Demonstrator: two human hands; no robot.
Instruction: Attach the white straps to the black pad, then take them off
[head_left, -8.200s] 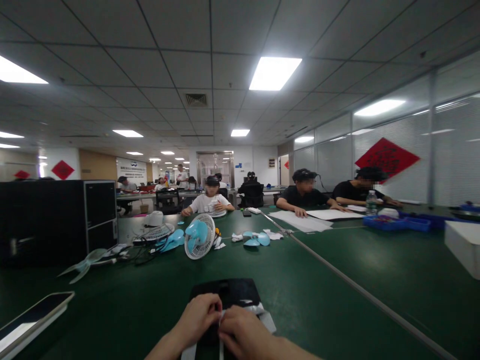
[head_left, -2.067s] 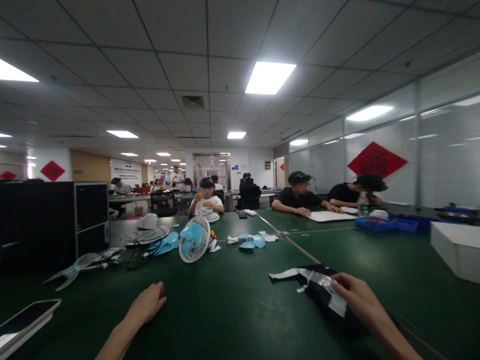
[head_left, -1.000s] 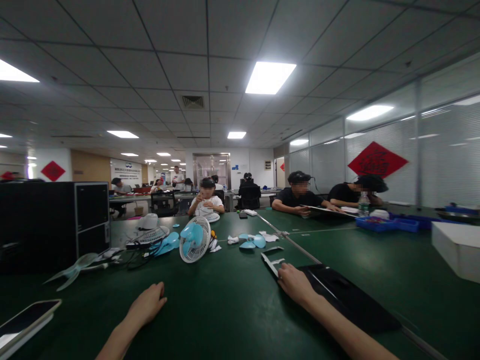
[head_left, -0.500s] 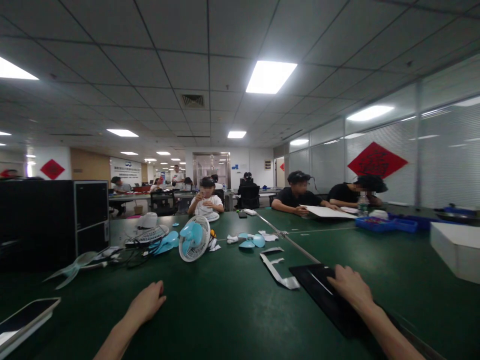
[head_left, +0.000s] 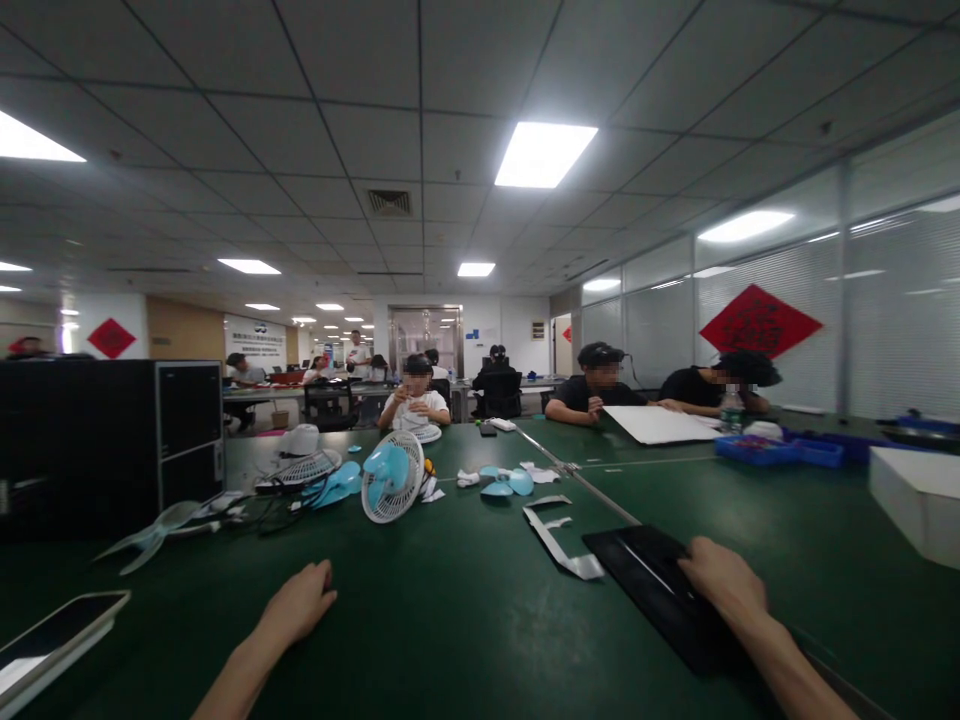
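Observation:
My left hand (head_left: pixel 300 605) rests on the green table (head_left: pixel 480 650) with its fingers curled in, and nothing shows in it. Over the right side of a flat black sheet-like thing (head_left: pixel 652 570) is my right hand (head_left: pixel 726 580), its fingers bent and pressed together at the surface. What those fingers pinch, if anything, is hidden. A bright narrow line runs across the black thing up to the fingertips. Beside it lies a bent strip of white-silver material (head_left: pixel 562 545).
Ahead stand a fan head with blue blades (head_left: pixel 392 477) and a loose blue blade (head_left: pixel 506 483). A black computer case (head_left: pixel 187 430) is at left, near a pale-edged tablet-like thing (head_left: pixel 64 640). Blue trays (head_left: pixel 776 450) and a white box (head_left: pixel 915 500) lie right. Co-workers sit opposite.
My right hand has slid right across the black thing, and more of the bright line shows. My left hand stays almost still. A co-worker's white board has tilted up.

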